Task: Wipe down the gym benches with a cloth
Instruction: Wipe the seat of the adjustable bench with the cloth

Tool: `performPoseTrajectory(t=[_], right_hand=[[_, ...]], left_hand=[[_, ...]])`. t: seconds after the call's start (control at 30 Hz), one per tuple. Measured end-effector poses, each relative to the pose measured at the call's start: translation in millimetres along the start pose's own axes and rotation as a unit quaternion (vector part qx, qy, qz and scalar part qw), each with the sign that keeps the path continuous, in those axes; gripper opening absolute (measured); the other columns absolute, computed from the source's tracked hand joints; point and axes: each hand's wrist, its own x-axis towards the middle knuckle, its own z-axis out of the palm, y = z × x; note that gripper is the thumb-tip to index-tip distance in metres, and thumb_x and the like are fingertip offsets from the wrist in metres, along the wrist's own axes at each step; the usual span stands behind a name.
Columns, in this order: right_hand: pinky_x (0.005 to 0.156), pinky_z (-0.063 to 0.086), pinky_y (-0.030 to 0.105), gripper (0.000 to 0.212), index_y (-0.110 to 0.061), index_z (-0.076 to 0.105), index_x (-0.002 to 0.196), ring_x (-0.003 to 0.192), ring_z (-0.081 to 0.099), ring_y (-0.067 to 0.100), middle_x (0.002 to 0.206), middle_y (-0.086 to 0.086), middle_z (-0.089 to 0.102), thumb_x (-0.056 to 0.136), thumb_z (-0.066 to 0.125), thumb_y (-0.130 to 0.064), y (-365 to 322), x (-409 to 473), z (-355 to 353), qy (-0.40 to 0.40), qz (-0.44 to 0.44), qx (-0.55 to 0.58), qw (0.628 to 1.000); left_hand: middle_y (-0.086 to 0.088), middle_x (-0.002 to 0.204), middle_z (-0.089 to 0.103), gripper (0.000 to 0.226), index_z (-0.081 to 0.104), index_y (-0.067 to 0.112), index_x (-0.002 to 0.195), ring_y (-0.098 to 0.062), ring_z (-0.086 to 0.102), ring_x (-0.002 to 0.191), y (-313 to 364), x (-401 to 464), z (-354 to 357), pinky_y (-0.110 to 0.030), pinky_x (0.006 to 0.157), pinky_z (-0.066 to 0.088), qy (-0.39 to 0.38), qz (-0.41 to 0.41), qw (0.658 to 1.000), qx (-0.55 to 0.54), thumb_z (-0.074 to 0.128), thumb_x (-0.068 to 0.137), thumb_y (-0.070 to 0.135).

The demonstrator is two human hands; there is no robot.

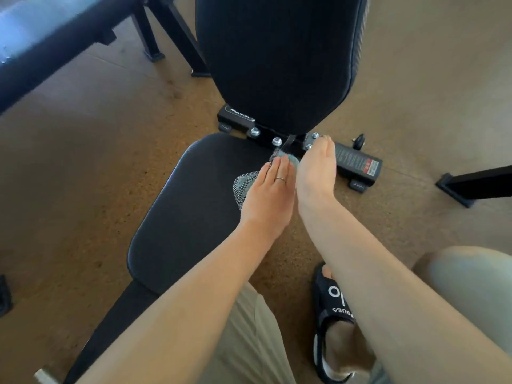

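Observation:
A black padded gym bench fills the middle of the view, with its seat pad [194, 206] near me and its backrest [277, 59] raised beyond it. A grey-and-teal patterned cloth [245, 182] lies on the seat's far right corner, by the bolted hinge bracket [266, 134]. My left hand [270, 192] lies flat on the cloth, fingers together, a ring on one finger. My right hand [317, 169] is edge-on beside it with straight fingers, touching the cloth's far end at the gap between seat and backrest. Most of the cloth is hidden under my hands.
The bench's black base bar [357, 164] with a warning label lies on the brown cork-like floor. Another bench's frame and legs [155, 37] stand at the upper left. A black bar foot [471, 187] juts in at the right. My foot in a black sandal [335, 322] is beside the seat.

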Motion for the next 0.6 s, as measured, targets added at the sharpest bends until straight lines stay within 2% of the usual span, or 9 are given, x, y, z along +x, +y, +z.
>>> performPoseTrajectory(t=[0.07, 0.13, 0.2, 0.23, 0.33, 0.4, 0.5, 0.53, 0.6], right_hand=[[0.112, 0.021, 0.027, 0.053, -0.031, 0.020, 0.161, 0.151, 0.026, 0.014, 0.166, -0.008, 0.028, 0.110, 0.025, -0.039, -23.5, 1.8, -5.8, 0.022, -0.046, 0.006, 0.999], [0.124, 0.016, 0.036, 0.056, -0.034, 0.008, 0.163, 0.156, 0.015, 0.014, 0.170, -0.010, 0.015, 0.110, 0.025, -0.041, -51.1, 4.1, -18.1, 0.038, -0.114, 0.010, 0.993], [0.128, 0.010, 0.038, 0.058, -0.033, 0.002, 0.163, 0.156, 0.011, 0.010, 0.171, -0.012, 0.009, 0.110, 0.024, -0.040, -81.4, 8.9, -31.7, 0.027, -0.189, 0.010, 0.982], [0.128, 0.009, 0.037, 0.058, -0.033, 0.002, 0.163, 0.156, 0.010, 0.008, 0.171, -0.013, 0.008, 0.110, 0.023, -0.040, -97.1, 11.2, -37.5, 0.017, -0.219, 0.006, 0.976], [0.124, 0.007, 0.028, 0.057, -0.034, 0.001, 0.163, 0.155, 0.010, 0.005, 0.171, -0.014, 0.007, 0.111, 0.021, -0.040, -141.7, 14.6, -43.4, -0.028, -0.285, -0.003, 0.958], [0.116, 0.007, 0.021, 0.055, -0.033, 0.000, 0.163, 0.155, 0.009, 0.004, 0.171, -0.014, 0.005, 0.112, 0.020, -0.040, -168.4, 14.6, -37.3, -0.062, -0.311, -0.004, 0.948], [0.122, 0.005, 0.024, 0.057, -0.027, 0.001, 0.164, 0.155, 0.009, 0.006, 0.171, -0.010, 0.005, 0.111, 0.017, -0.041, -201.3, 14.6, -19.3, -0.107, -0.357, 0.001, 0.928], [0.126, 0.005, 0.030, 0.059, -0.027, 0.001, 0.163, 0.155, 0.008, 0.006, 0.171, -0.010, 0.005, 0.109, 0.017, -0.044, -209.0, 17.2, -13.4, -0.125, -0.364, 0.013, 0.923], [0.129, 0.008, 0.039, 0.064, -0.031, 0.003, 0.163, 0.155, 0.010, 0.005, 0.171, -0.011, 0.009, 0.104, 0.019, -0.050, -217.8, 21.7, -5.1, -0.146, -0.341, 0.049, 0.927]], left_hand=[[-0.017, 0.172, 0.009, 0.074, 0.007, 0.002, 0.163, -0.028, 0.006, 0.160, -2.8, 7.3, 0.5, -0.038, 0.130, 0.004, 0.007, 0.009, 0.999, -0.032, 0.050, 0.105, 0.017], [-0.016, 0.162, 0.037, 0.053, 0.032, 0.001, 0.156, -0.029, 0.032, 0.152, -7.2, 14.1, -11.1, -0.036, 0.122, 0.025, 0.015, -0.035, 0.991, -0.126, 0.048, 0.107, 0.017], [-0.011, 0.123, 0.064, 0.032, 0.057, 0.006, 0.128, -0.031, 0.059, 0.121, -16.5, 21.4, -39.7, -0.034, 0.095, 0.044, 0.047, -0.162, 0.920, -0.353, 0.040, 0.111, 0.026], [-0.007, 0.109, 0.067, 0.031, 0.062, 0.009, 0.116, -0.030, 0.065, 0.110, -22.7, 26.4, -57.9, -0.033, 0.091, 0.048, 0.062, -0.237, 0.834, -0.494, 0.040, 0.111, 0.031], [-0.003, 0.103, 0.073, 0.031, 0.067, 0.017, 0.104, -0.023, 0.072, 0.102, -39.9, 36.9, -118.9, -0.040, 0.096, 0.057, 0.147, -0.345, 0.482, -0.792, 0.045, 0.109, 0.039], [-0.002, 0.101, 0.075, 0.031, 0.066, 0.016, 0.108, -0.019, 0.074, 0.093, -45.1, 43.0, -159.2, -0.035, 0.081, 0.060, 0.206, -0.318, 0.368, -0.849, 0.047, 0.109, 0.041], [0.001, 0.108, 0.074, 0.035, 0.063, 0.021, 0.118, -0.014, 0.074, 0.093, -43.1, 52.8, -208.9, -0.034, 0.079, 0.062, 0.298, -0.266, 0.350, -0.847, 0.041, 0.110, 0.047], [0.002, 0.116, 0.073, 0.040, 0.062, 0.021, 0.127, -0.013, 0.073, 0.100, -40.9, 57.2, -222.6, -0.034, 0.086, 0.061, 0.332, -0.238, 0.364, -0.837, 0.040, 0.109, 0.049], [0.007, 0.145, 0.059, 0.056, 0.049, 0.023, 0.150, -0.008, 0.059, 0.129, -31.7, 74.3, -246.8, -0.037, 0.113, 0.046, 0.403, -0.189, 0.441, -0.780, 0.037, 0.105, 0.054]])
